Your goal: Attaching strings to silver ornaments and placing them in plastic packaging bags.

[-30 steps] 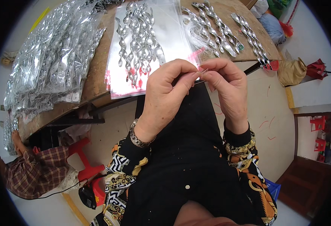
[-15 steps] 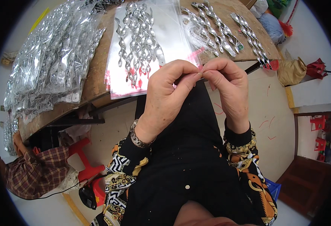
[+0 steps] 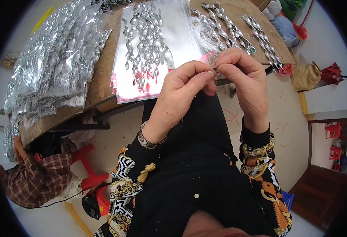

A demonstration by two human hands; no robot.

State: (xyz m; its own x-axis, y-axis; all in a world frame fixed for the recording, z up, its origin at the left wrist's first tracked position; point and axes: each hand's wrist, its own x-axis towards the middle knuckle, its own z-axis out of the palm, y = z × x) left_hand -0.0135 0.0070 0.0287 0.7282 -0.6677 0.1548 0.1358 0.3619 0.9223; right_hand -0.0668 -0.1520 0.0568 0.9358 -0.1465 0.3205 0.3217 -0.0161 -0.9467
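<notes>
Over the near edge of the table, my left hand (image 3: 171, 98) and my right hand (image 3: 247, 81) meet with thumbs and forefingers pinched. Whatever lies between their tips is too small to make out. Just left of them, silver twisted strips (image 3: 144, 43) lie on a stack of clear plastic bags (image 3: 181, 29) with a pinkish-red edge. Beyond my fingertips is a tangled bundle of white string (image 3: 203, 33). More silver twisted strips (image 3: 231, 27) lie beside the string, partly behind my right hand.
A tall heap of bagged silver strips (image 3: 55, 55) covers the table's left side. Further strips (image 3: 264, 43) lie near its right edge. A person in a plaid shirt (image 3: 39, 179) is at lower left, by a red stool (image 3: 88, 168). A gold bag (image 3: 306, 75) and red umbrella (image 3: 331, 74) stand right.
Both hands have shifted slightly right, the right one further and a little upward. Their fingertips, pressed together before, now sit slightly offset.
</notes>
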